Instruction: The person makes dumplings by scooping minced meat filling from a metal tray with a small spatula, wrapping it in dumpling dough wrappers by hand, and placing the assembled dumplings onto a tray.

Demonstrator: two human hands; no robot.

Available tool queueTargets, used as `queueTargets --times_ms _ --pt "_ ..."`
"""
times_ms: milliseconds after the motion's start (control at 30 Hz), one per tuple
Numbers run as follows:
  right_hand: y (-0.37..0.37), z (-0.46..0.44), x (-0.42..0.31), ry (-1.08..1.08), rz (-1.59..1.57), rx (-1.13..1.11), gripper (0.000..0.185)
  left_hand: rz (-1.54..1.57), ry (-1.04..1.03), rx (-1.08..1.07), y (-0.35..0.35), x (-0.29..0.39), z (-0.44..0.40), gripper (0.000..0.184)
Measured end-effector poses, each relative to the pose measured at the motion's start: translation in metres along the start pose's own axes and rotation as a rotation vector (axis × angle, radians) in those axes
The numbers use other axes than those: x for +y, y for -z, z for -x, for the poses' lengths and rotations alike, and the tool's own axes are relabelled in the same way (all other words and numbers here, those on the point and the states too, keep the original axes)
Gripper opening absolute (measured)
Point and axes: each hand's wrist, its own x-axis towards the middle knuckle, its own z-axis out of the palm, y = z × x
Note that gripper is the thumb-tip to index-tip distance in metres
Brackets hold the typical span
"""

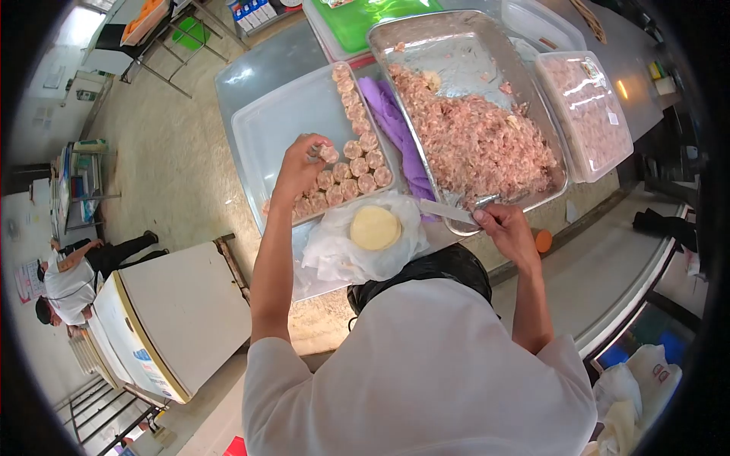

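Observation:
My left hand [303,161] pinches a round open-topped meat dumpling [328,154] over a clear plastic tray [262,121]. Rows of similar dumplings [349,188] line that tray's near and right sides. In my right hand [508,230] is a flat-bladed knife [447,210], its blade across the near corner of a metal tray [559,199]. Pink minced meat [479,144] fills much of the metal tray, with a bare patch at the far end. In front of me, a stack of round yellow wrappers [375,228] rests on a white plastic bag [327,251].
A purple cloth [395,125] lies between the trays. On the right stands a lidded clear container [585,114] of meat. A green tray [365,19] sits at the back. Two people [72,281] are by a white freezer [175,311] at left.

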Motion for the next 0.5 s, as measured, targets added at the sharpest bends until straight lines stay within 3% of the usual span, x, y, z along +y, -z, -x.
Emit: queueTargets --times_ms 67,167,267,367,500 --pt "-0.001 0.001 -0.002 0.019 -0.005 0.015 0.045 0.073 0.010 -0.108 0.000 -0.006 -0.009 0.048" --pt "-0.002 0.004 -0.003 0.019 -0.023 0.018 0.045 0.045 0.030 -0.052 -0.009 -0.002 -0.008 0.045" --pt "0.000 0.007 0.002 0.032 -0.015 0.033 0.044 -0.252 -0.201 0.088 -0.014 -0.014 -0.007 0.043" --pt "0.001 0.007 0.007 0.031 -0.008 0.033 0.043 -0.193 -0.012 0.080 -0.016 0.008 -0.003 0.038" --pt "0.003 0.010 0.007 0.066 -0.006 0.050 0.041 -0.074 0.021 0.060 -0.019 -0.005 -0.002 0.034"
